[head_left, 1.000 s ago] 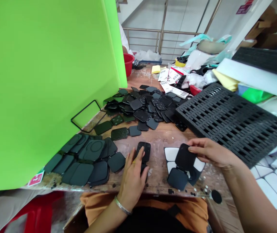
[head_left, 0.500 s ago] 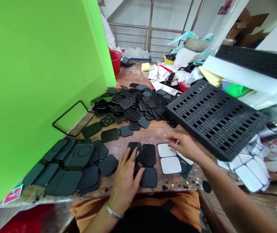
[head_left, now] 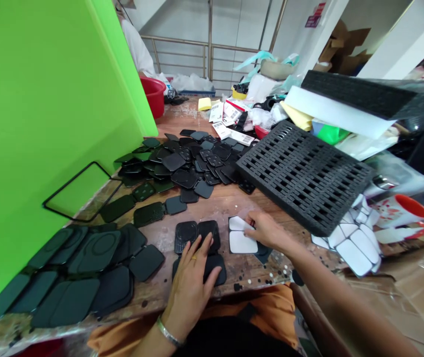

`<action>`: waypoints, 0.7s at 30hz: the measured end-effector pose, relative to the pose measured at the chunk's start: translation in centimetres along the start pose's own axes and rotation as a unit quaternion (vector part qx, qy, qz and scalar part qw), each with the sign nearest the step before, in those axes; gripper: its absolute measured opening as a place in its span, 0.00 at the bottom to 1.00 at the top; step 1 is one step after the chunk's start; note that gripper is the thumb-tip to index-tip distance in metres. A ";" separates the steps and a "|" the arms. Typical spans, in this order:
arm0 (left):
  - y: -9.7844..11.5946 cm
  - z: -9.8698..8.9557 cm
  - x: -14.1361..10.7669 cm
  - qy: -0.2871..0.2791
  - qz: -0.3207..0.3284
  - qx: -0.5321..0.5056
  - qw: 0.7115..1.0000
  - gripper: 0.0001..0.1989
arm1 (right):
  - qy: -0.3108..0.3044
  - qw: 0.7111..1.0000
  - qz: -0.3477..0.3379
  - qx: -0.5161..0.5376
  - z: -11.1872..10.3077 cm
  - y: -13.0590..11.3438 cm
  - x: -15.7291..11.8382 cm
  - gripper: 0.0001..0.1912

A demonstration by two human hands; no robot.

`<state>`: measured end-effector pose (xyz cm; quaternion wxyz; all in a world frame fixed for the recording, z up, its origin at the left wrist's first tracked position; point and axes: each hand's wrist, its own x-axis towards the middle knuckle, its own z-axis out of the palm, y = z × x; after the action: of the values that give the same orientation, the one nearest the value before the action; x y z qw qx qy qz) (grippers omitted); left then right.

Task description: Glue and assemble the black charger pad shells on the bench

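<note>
My left hand (head_left: 190, 277) lies over a pair of black hinged panels (head_left: 185, 232) side by side on the table. Its fingers are stretched out and the fingertips touch the right-hand panel. To the right, white rounded stickers (head_left: 242, 243) rest on dark sheets. My right hand (head_left: 266, 229) pinches the edge of the upper white sticker, which looks partly lifted; its fingertips are partly hidden. Stacked dark panels (head_left: 95, 250) with ring outlines lie left of my left hand.
Behind the hands is a heap of black panels (head_left: 174, 161). A slotted black foam block (head_left: 304, 173) lies at the right, near more white stickers (head_left: 356, 255) and a red-and-white cup (head_left: 401, 210). A green board (head_left: 48, 99) borders the left, with a thin black frame (head_left: 69, 186) leaning there.
The view has swung right, so things sit further left. My left hand has moved across to the right-hand black panel. My right hand has closed on the upper white sticker's edge.
</note>
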<state>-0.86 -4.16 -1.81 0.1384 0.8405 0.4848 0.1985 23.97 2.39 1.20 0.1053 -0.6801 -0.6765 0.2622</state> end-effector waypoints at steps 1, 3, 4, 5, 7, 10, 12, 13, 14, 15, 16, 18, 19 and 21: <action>0.0 0.0 0.0 0.002 -0.001 0.003 1.000 0.32 | -0.001 1.000 -0.002 0.007 -0.5 0.0 -0.2 0.04; 0.1 -0.1 0.0 0.002 -0.001 0.006 1.000 0.32 | 0.015 0.999 -0.005 0.028 -2.0 0.3 -1.1 0.03; 0.2 -0.1 0.0 0.000 -0.002 0.006 1.000 0.33 | 0.027 0.999 -0.006 0.036 -2.9 0.7 -1.7 0.05; 0.2 -0.2 0.0 -0.003 -0.001 0.005 1.000 0.33 | 0.048 0.998 -0.002 0.043 -3.9 1.2 -2.4 0.09; 0.4 -0.3 0.0 -0.007 -0.005 0.004 1.000 0.34 | 0.051 0.999 0.008 0.005 -5.8 2.8 -4.1 0.12; 0.5 -0.4 0.0 -0.005 -0.012 0.007 1.000 0.34 | 0.041 0.992 0.032 -0.114 -6.8 5.7 -6.7 0.10; 0.6 -0.3 0.1 0.002 -0.015 0.010 1.000 0.35 | 0.072 0.975 0.047 -0.203 -6.3 7.1 -8.1 0.13; 0.7 -0.4 0.2 0.004 -0.016 0.010 1.000 0.35 | 0.091 0.965 0.049 -0.243 -5.9 7.4 -8.7 0.14; 0.7 -0.4 0.2 0.004 -0.019 0.008 1.000 0.35 | 0.110 0.954 0.048 -0.275 -5.4 7.5 -9.1 0.16; 0.8 -0.5 0.3 0.003 -0.022 0.004 1.000 0.35 | 0.126 0.945 0.043 -0.298 -5.0 7.3 -9.4 0.17; 0.9 -0.6 0.3 0.001 -0.025 -0.001 1.000 0.36 | 0.143 0.939 0.035 -0.310 -4.7 6.9 -9.5 0.16; 1.0 -0.9 0.4 -0.002 -0.032 -0.013 0.999 0.37 | 0.179 0.936 0.012 -0.302 -4.4 5.4 -9.0 0.14; 1.0 -1.0 0.4 -0.002 -0.037 -0.020 0.999 0.37 | 0.192 0.940 -0.005 -0.283 -4.2 4.4 -8.2 0.13; 1.0 -1.2 0.4 0.002 -0.049 -0.036 0.998 0.38 | 0.196 0.954 -0.056 -0.222 -3.8 1.9 -5.9 0.13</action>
<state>-0.52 -4.27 -0.25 0.1770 0.8099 0.5180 0.2108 27.84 -2.71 4.67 0.0967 -0.6851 -0.7210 -0.0388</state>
